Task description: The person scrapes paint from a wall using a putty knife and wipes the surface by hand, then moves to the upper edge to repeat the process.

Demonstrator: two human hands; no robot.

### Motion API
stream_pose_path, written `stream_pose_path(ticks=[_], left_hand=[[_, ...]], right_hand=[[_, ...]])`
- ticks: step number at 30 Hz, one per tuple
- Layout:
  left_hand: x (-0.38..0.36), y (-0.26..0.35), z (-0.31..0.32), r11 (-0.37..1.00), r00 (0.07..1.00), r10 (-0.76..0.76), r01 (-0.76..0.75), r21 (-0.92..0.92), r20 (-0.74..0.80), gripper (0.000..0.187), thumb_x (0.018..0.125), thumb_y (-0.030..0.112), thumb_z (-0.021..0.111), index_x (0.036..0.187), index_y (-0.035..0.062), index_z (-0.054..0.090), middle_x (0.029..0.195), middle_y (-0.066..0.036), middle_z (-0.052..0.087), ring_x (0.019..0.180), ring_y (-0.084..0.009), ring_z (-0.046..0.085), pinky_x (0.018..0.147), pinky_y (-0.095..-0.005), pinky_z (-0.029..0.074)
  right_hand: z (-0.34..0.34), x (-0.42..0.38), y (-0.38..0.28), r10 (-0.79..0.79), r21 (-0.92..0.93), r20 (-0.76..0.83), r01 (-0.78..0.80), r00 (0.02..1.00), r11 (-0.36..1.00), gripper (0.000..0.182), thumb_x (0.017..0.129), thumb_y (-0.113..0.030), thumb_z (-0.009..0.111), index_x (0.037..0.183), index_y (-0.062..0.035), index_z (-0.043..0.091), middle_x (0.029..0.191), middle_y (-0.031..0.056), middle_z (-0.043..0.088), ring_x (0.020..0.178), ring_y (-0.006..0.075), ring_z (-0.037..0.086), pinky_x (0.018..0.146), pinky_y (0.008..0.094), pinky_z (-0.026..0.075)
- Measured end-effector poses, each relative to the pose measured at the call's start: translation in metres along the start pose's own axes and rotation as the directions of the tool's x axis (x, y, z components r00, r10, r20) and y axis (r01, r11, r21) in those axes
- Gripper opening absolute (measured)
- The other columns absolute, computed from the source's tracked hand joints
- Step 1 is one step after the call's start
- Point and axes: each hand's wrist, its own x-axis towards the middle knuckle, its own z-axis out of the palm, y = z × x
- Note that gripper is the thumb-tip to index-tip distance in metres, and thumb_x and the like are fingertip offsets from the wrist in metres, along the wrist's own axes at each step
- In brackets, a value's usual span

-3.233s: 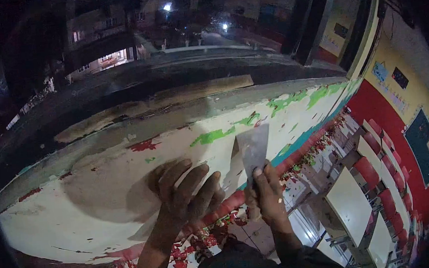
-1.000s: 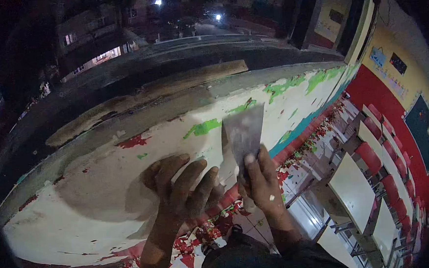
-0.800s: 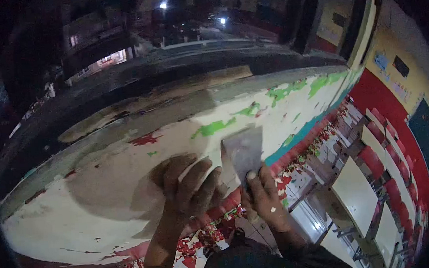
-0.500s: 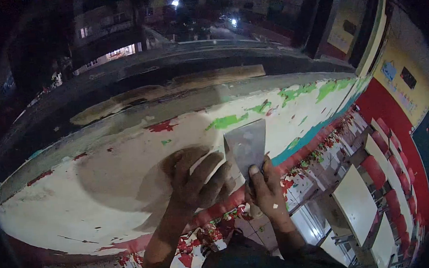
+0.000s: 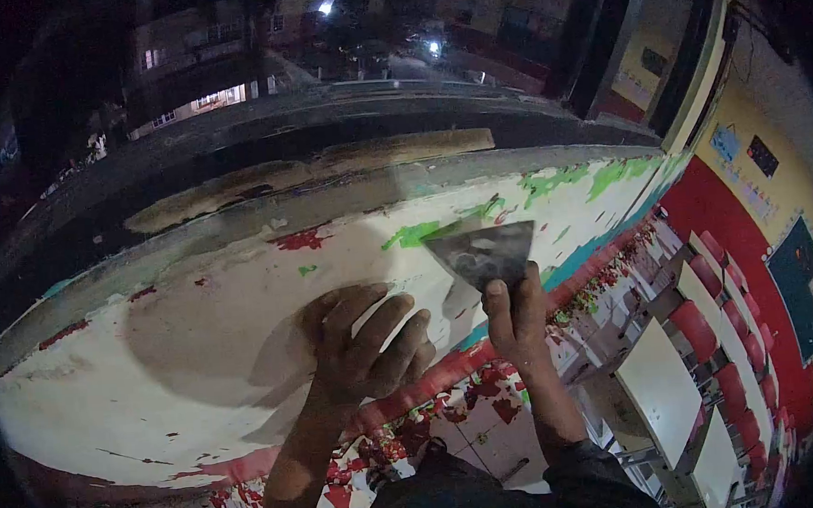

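Note:
My right hand [image 5: 517,318] grips a wide metal scraper [image 5: 484,252], its blade held against the white wall [image 5: 154,381] near green paint patches [image 5: 412,234]. My left hand [image 5: 361,345] rests flat on the wall just left of the scraper, fingers spread, holding nothing. The wall's surface is mostly scraped to white, with leftover red flecks [image 5: 299,239] and a red band [image 5: 433,383] along its lower edge.
A dark window ledge [image 5: 308,167] and night-time window glass run above the wall. Red and green paint flakes [image 5: 390,441] litter the tiled floor below. White desks [image 5: 666,387] with red chairs [image 5: 703,315] stand at the right, beside a red and yellow wall.
My right hand has shifted right and up, turning the scraper so its blade now lies more sideways near the green patch. My left hand stays pressed on the wall.

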Motion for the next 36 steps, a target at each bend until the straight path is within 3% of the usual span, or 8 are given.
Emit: stream_pose_path(ticks=[13, 18, 21, 25, 27, 32, 35, 36], left_hand=[[0.0, 0.002, -0.002, 1.0, 0.999, -0.013, 0.013, 0.0, 0.037, 0.021, 0.071, 0.017, 0.059, 0.092, 0.0166, 0.056, 0.101, 0.0, 0.051, 0.096, -0.0207, 0.049, 0.084, -0.0433, 0.034], [0.001, 0.003, -0.003, 0.999, 0.999, -0.003, 0.002, 0.037, 0.043, 0.02, 0.071, 0.017, 0.059, 0.091, 0.0166, 0.056, 0.1, 0.001, 0.053, 0.097, -0.0207, 0.049, 0.083, -0.0419, 0.036], [0.002, 0.003, -0.005, 0.999, 0.998, -0.014, 0.012, 0.031, 0.059, 0.019, 0.072, 0.018, 0.06, 0.091, 0.0164, 0.056, 0.1, 0.0, 0.053, 0.097, -0.0206, 0.049, 0.083, -0.0415, 0.036], [-0.004, 0.003, -0.002, 0.999, 0.998, -0.042, 0.043, -0.011, 0.054, 0.019, 0.072, 0.019, 0.062, 0.09, 0.016, 0.056, 0.101, -0.001, 0.053, 0.097, -0.0205, 0.049, 0.083, -0.0413, 0.037], [0.0, 0.002, -0.003, 1.0, 0.999, -0.012, 0.012, 0.011, 0.036, 0.019, 0.072, 0.019, 0.062, 0.089, 0.0158, 0.055, 0.101, -0.001, 0.053, 0.097, -0.0206, 0.048, 0.084, -0.0413, 0.037], [-0.001, 0.001, 0.001, 1.0, 1.0, 0.006, -0.005, 0.03, -0.021, 0.021, 0.072, 0.02, 0.061, 0.091, 0.016, 0.055, 0.102, 0.0, 0.053, 0.097, -0.0208, 0.049, 0.085, -0.0416, 0.037], [-0.006, 0.004, -0.001, 0.999, 1.0, -0.015, 0.015, 0.038, -0.009, 0.022, 0.072, 0.022, 0.061, 0.093, 0.0171, 0.055, 0.103, 0.001, 0.053, 0.097, -0.0207, 0.049, 0.085, -0.0425, 0.036], [-0.007, 0.002, -0.001, 0.999, 1.0, -0.011, 0.011, 0.031, 0.004, 0.023, 0.072, 0.023, 0.061, 0.093, 0.0176, 0.055, 0.103, 0.001, 0.053, 0.097, -0.0206, 0.049, 0.086, -0.0429, 0.036]], right_hand=[[-0.001, 0.013, 0.012, 0.044, 0.168, -0.127, -0.023, 0.991, 0.986, 0.019, 0.087, -0.016, 0.047, 0.088, 0.0006, 0.04, 0.057, 0.0119, 0.05, 0.047, 0.0169, 0.047, 0.044, 0.0299, 0.038], [-0.001, 0.015, 0.003, -0.303, -0.358, 0.17, 0.345, 0.938, 0.868, 0.018, 0.084, -0.015, 0.052, 0.085, -0.0001, 0.041, 0.057, 0.0156, 0.052, 0.046, 0.0304, 0.052, 0.043, 0.035, 0.04], [-0.006, 0.022, -0.002, 0.088, 0.109, -0.026, -0.084, 0.996, 0.99, 0.019, 0.082, -0.014, 0.054, 0.088, 0.0001, 0.043, 0.057, 0.0157, 0.053, 0.048, 0.034, 0.053, 0.044, 0.0388, 0.04], [-0.013, 0.024, 0.003, -0.302, -0.294, 0.224, 0.36, 0.927, 0.886, 0.019, 0.083, -0.015, 0.052, 0.089, 0.0012, 0.044, 0.057, 0.0149, 0.054, 0.047, 0.0315, 0.053, 0.044, 0.0368, 0.041], [-0.015, 0.025, -0.002, 0.032, 0.0, 0.042, -0.032, 0.999, 0.999, 0.019, 0.081, -0.016, 0.055, 0.089, -0.0012, 0.046, 0.065, 0.0155, 0.056, 0.05, 0.0329, 0.052, 0.049, 0.0408, 0.041], [-0.017, 0.028, -0.002, -0.336, -0.36, 0.271, 0.419, 0.902, 0.834, 0.018, 0.082, -0.015, 0.054, 0.087, -0.0011, 0.045, 0.063, 0.0156, 0.055, 0.05, 0.035, 0.051, 0.05, 0.0412, 0.04], [-0.02, 0.039, -0.007, -0.043, -0.128, 0.095, 0.055, 0.995, 0.99, 0.015, 0.082, -0.014, 0.054, 0.087, -0.0023, 0.047, 0.064, 0.0154, 0.056, 0.05, 0.0355, 0.051, 0.049, 0.0411, 0.04], [-0.023, 0.04, -0.002, -0.202, -0.303, 0.229, 0.266, 0.952, 0.915, 0.014, 0.082, -0.013, 0.053, 0.089, -0.0025, 0.046, 0.064, 0.0154, 0.056, 0.051, 0.0347, 0.052, 0.049, 0.0411, 0.041]])
